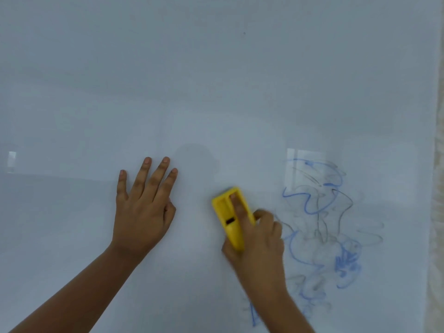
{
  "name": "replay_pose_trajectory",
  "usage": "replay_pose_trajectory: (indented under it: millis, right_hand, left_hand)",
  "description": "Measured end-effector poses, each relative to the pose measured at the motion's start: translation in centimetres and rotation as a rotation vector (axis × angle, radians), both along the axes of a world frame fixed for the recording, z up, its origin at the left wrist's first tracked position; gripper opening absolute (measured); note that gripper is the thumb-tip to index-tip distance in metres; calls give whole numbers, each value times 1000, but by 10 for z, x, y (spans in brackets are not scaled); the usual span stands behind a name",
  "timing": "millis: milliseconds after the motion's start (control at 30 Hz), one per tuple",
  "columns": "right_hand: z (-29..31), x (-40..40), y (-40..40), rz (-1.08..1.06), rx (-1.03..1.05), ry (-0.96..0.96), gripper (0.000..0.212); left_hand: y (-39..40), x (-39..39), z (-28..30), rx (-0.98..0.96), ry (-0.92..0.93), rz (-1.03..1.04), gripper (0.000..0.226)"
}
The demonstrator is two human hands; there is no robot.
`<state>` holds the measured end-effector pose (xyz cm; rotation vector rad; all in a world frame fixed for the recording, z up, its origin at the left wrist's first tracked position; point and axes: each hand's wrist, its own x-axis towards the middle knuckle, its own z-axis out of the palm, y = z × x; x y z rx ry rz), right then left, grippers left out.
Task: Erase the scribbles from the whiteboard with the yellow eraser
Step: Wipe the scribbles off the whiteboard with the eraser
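The whiteboard [216, 80] fills almost the whole view. Blue and black scribbles [322, 227] cover its lower right part, some of them smeared and faint. My right hand [258, 241] grips the yellow eraser [228, 217], with the index finger lying in a groove on its back. The eraser is pressed against the board just left of the scribbles. My left hand [141, 207] lies flat on the board to the left of the eraser, fingers spread, holding nothing.
The board's right edge runs down the frame's far right, with a pale textured wall [437, 212] beyond it. Bright window reflections [302, 169] show on the glossy surface above the scribbles and at the far left.
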<state>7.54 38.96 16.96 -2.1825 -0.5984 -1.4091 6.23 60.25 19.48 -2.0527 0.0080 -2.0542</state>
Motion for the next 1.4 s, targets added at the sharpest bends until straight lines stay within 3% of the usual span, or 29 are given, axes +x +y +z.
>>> replay_pose_trajectory:
  millis: [133, 333, 500, 600, 700, 800, 933, 1100, 1300, 1400]
  right_hand:
    - [-40, 5, -29, 2, -31, 57, 83]
    - [-6, 22, -43, -35, 201, 9, 91]
    - [-47, 4, -23, 9, 40, 97, 84]
    - [-62, 10, -50, -23, 54, 115, 94]
    - [-43, 22, -71, -80, 197, 124, 104]
    - [-27, 23, -61, -56, 224, 81, 96]
    - [-59, 6, -25, -35, 66, 132, 72]
    - [-116, 1, -30, -14, 29, 294, 84]
    - [-86, 10, -61, -70, 212, 283, 114]
    - [-84, 4, -42, -42, 135, 260, 94]
  left_hand:
    - [1, -1, -1, -5, 9, 5, 48]
    - [-1, 0, -1, -5, 1, -1, 48]
    - [0, 0, 0, 1, -11, -4, 47]
    - [0, 0, 0, -3, -11, -3, 48]
    - [0, 0, 0, -5, -15, 2, 48]
    - [0, 1, -1, -2, -14, 5, 48]
    - [-1, 1, -1, -2, -18, 0, 47]
    - [0, 1, -2, 5, -21, 9, 47]
    - [1, 2, -3, -5, -21, 13, 47]
    - [0, 2, -3, -6, -27, 6, 47]
